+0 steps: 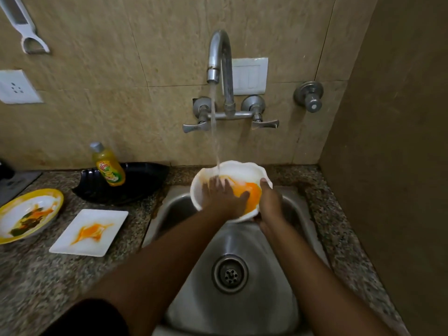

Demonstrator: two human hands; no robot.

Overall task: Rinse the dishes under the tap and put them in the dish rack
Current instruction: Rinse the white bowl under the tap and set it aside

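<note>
A white scalloped bowl with orange residue is tilted over the steel sink, under the running tap. My right hand grips its right rim, thumb on the edge. My left hand lies flat inside the bowl, fingers spread in the water stream. On the counter to the left lie a white square plate smeared orange and a yellow-rimmed bowl with green and orange leftovers.
A black leaf-shaped tray holds a yellow dish-soap bottle behind the square plate. Tap handles stick out of the tiled wall. A brown wall closes the right side. No dish rack shows in view.
</note>
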